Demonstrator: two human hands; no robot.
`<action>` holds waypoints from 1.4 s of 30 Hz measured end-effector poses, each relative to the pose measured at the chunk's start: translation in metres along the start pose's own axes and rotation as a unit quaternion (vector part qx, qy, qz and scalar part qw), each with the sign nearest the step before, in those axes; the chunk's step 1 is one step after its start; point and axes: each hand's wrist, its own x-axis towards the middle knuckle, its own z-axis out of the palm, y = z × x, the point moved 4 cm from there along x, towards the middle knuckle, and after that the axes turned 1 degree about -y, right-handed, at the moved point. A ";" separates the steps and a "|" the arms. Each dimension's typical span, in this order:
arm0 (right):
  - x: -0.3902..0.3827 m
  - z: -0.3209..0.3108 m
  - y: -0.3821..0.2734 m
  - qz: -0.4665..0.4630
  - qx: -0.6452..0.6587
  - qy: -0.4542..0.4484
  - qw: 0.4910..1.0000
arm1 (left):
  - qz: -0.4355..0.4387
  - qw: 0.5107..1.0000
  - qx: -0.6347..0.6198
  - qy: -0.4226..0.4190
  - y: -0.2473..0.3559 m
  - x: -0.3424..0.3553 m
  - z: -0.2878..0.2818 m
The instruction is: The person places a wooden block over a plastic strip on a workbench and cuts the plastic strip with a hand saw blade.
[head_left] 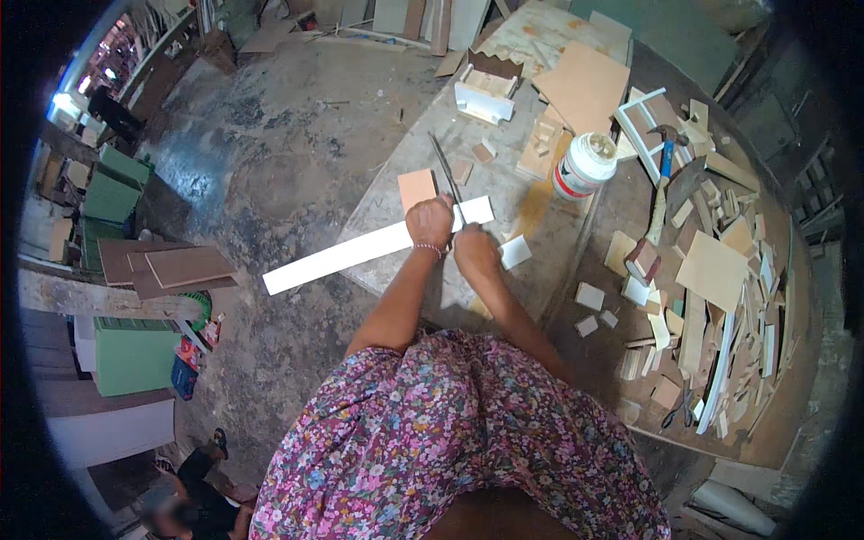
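Beneath the curled fingers of the left hand [429, 220], a white strip [346, 256] overhangs the desk [558, 279], held fast, seemingly steadied against the saw [442, 162] beside them, its handle hidden inside the closed right hand [477, 252].

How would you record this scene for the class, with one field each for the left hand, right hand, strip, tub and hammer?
Left hand: on the white strip
Right hand: gripping a thin dark blade that crosses the strip
Strip: overhangs the table's left edge
Tub: white, upright, open-topped
Hammer: right of the tub, near wood scraps
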 end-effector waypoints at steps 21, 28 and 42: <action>-0.022 -0.016 -0.004 0.011 0.013 -0.019 1.000 | 0.007 1.000 0.000 0.018 -0.005 0.001 -0.002; 0.005 -0.013 -0.003 0.045 0.023 -0.027 0.998 | 0.002 1.000 -0.003 0.011 0.002 0.001 0.000; 0.007 -0.014 -0.008 0.015 0.005 -0.012 1.000 | 0.005 1.000 0.008 0.020 0.001 0.003 0.004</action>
